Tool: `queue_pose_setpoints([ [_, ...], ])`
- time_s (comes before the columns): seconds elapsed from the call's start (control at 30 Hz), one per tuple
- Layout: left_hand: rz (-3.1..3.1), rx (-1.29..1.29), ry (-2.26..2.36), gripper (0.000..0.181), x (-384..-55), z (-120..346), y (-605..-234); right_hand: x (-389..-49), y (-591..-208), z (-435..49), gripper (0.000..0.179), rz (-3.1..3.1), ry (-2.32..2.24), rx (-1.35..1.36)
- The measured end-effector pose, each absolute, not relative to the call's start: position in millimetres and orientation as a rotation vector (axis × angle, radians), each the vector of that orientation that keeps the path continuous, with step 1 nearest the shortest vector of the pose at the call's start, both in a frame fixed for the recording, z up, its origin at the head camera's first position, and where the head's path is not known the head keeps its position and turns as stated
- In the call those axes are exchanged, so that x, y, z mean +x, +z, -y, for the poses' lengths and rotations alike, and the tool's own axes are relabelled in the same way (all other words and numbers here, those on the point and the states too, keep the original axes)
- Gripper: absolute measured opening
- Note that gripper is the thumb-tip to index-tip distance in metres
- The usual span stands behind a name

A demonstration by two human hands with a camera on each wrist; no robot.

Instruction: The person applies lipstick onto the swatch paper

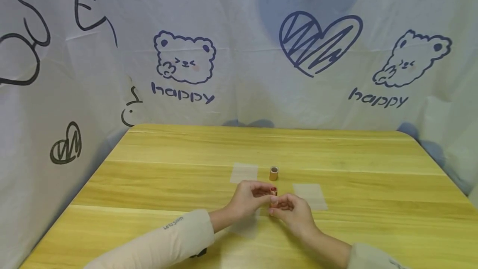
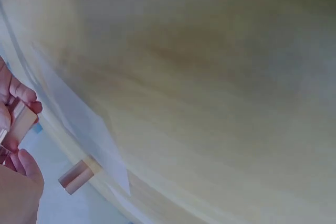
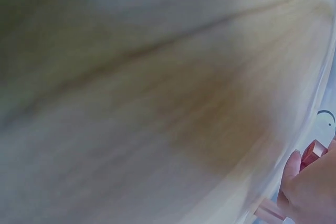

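In the head view a lipstick [image 1: 274,193] in a shiny copper-coloured tube is held upright between both hands, its red tip showing at the top. My left hand [image 1: 246,198] pinches the upper part of the tube between thumb and fingers. Lower down, my right hand [image 1: 296,215] grips the base with thumb and curled fingers. Behind them the copper-coloured lipstick cap [image 1: 274,174] stands on the table with its hollow end up. Both wrist views catch the lipstick [image 2: 21,123] only at their edges, partly covered by fingers.
Thin whitish squares lie on the wooden table [image 1: 168,177]: one square [image 1: 243,173] left of the cap, another square [image 1: 310,197] right of the hands, and one partly under the left forearm. A white cloth [image 1: 246,90] with drawings hangs behind and beside the table.
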State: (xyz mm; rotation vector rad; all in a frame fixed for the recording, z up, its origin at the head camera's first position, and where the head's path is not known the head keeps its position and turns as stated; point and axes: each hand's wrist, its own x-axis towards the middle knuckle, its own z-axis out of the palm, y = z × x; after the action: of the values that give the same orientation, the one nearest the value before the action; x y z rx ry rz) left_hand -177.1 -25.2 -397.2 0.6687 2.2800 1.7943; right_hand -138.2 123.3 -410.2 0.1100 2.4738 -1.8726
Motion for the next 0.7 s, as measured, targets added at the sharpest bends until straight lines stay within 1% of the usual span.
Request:
queue_pose_setpoints([
  [0.3, -2.303, 0.715, 1.71, 0.027, -180.5, 25.2, -397.7, -138.1, -410.9, -125.5, 0.025, -2.478, -1.843, 0.078],
  [0.7, -2.319, 0.656, 1.775, 0.022, -174.8, 25.7, -397.4, -138.0, -409.9, -125.3, 0.025, -2.513, -1.767, 0.078],
])
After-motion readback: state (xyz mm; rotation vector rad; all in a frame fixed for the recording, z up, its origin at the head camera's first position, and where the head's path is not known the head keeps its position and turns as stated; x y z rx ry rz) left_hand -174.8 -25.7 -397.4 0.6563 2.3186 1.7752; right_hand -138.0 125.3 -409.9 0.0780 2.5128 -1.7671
